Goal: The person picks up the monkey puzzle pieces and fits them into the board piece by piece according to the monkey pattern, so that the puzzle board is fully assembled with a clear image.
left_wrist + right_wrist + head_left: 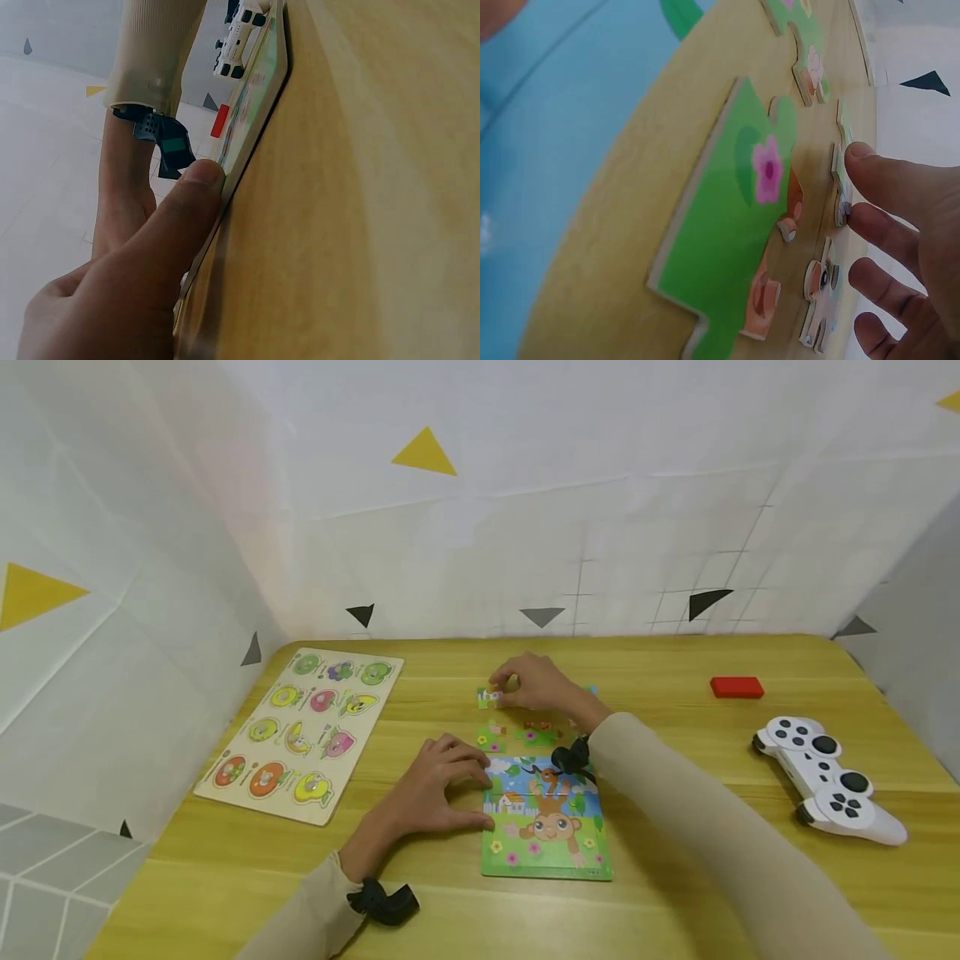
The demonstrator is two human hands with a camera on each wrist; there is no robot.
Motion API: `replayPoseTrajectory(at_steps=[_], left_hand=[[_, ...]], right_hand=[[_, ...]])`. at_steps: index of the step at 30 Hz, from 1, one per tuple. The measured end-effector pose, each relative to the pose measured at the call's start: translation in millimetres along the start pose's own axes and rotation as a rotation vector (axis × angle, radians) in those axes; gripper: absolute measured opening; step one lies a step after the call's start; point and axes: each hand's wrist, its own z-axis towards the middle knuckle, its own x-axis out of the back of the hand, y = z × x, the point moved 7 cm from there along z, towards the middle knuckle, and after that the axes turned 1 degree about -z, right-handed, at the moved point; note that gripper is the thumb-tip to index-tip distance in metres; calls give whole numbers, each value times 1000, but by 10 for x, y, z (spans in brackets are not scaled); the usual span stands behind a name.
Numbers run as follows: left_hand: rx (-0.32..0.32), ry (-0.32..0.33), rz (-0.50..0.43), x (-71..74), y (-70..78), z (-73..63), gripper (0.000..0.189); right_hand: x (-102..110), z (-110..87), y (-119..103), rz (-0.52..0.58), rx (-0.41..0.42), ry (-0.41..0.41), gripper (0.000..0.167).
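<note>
A monkey puzzle board lies flat on the table in front of me. My left hand rests at the board's left edge, thumb and fingers spread apart. In the left wrist view its thumb touches the board's rim. Beyond the board, my right hand pinches a small puzzle piece with a white fence on it, between thumb and index finger. Loose pieces lie between hand and board, among them a green piece with a pink flower and a green corner piece. The right hand hides part of the back row.
To the left lies a wooden fruit puzzle board. On the right are a red block and a white game controller. A patterned white cloth wall rises behind the table.
</note>
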Motion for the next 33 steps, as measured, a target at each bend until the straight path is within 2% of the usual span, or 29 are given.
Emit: replayPoseTrajectory(at_steps=[11, 33], left_hand=[[0, -1, 4, 6, 8, 14, 43], [8, 1, 3, 14, -11, 12, 43]], right_hand=[[-28, 33, 9, 3, -40, -42, 43], [-48, 105, -37, -104, -12, -154, 48]])
